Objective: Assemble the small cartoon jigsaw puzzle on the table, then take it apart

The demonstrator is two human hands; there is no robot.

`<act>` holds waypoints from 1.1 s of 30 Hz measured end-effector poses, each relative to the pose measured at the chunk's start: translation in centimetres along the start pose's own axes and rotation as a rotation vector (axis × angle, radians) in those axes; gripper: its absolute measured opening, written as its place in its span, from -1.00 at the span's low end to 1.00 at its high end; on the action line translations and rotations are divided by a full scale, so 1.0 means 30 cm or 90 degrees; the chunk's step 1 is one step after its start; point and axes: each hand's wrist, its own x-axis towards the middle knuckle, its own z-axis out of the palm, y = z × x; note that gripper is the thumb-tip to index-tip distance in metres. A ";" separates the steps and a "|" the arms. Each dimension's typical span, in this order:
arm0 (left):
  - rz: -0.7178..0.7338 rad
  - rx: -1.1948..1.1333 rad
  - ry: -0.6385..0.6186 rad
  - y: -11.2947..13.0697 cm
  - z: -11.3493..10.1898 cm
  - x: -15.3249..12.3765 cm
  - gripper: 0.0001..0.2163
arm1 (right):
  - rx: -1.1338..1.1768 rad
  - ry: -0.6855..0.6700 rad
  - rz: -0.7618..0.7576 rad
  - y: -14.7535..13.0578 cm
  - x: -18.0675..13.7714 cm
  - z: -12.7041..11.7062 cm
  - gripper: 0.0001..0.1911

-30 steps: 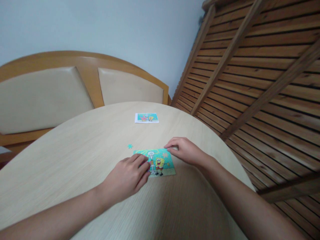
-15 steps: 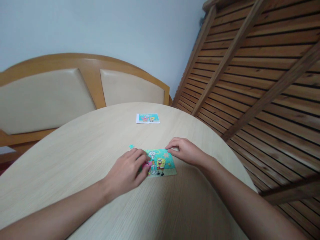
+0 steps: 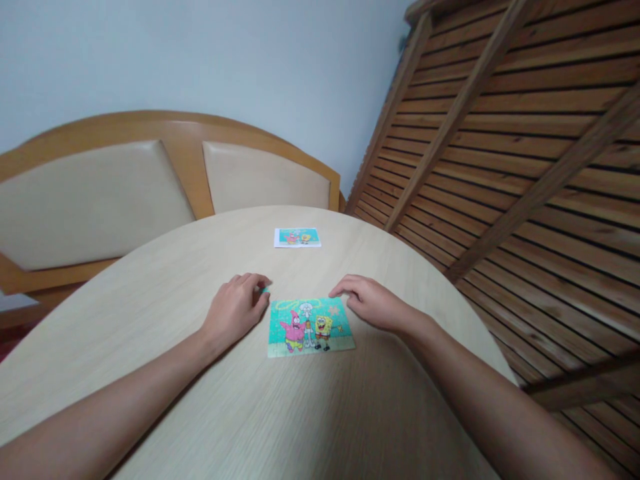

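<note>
A small cartoon jigsaw puzzle [image 3: 309, 327] lies flat on the round pale wooden table [image 3: 150, 313]. My left hand [image 3: 236, 312] rests just left of the puzzle's upper left corner. Its fingertips are curled over a small teal loose piece [image 3: 264, 291], which is mostly hidden under them. My right hand [image 3: 373, 304] lies at the puzzle's upper right corner, fingers bent and resting on the edge there.
A small reference picture card [image 3: 297, 237] lies near the table's far edge. Behind the table stands a wooden bench with beige cushions [image 3: 125, 193]. A slatted wooden wall [image 3: 525, 153] runs along the right side.
My left hand has moved off the puzzle, up and to the left, onto the loose teal piece. The whole picture now shows. My right hand has barely moved.
</note>
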 end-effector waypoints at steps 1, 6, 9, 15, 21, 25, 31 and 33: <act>-0.001 -0.024 0.002 -0.001 0.002 0.001 -0.79 | -0.005 -0.008 -0.007 0.000 -0.001 0.001 -0.50; -0.011 -0.185 0.013 -0.003 0.012 0.004 -0.78 | -0.022 -0.028 -0.033 -0.008 -0.004 0.004 -0.44; -0.016 -0.249 0.016 0.006 0.011 0.003 -0.78 | -0.029 -0.027 -0.036 -0.021 -0.004 0.004 -0.44; 0.000 -0.437 0.040 0.072 0.002 -0.012 -0.80 | -0.067 0.038 -0.040 -0.051 0.004 0.009 -0.49; 0.005 -0.572 0.026 0.155 0.007 -0.052 -0.81 | -0.053 0.097 -0.090 -0.144 0.015 0.052 -0.73; 0.014 -0.611 0.009 0.179 0.011 -0.069 -0.82 | 0.037 0.096 -0.049 -0.218 0.018 0.091 -0.73; 0.071 -0.545 -0.009 0.173 0.014 -0.080 -0.82 | 0.184 0.097 0.014 -0.214 0.019 0.070 -0.82; 0.144 -0.457 -0.012 0.173 0.005 -0.085 -0.84 | 0.173 0.132 0.035 -0.180 0.016 0.037 -0.85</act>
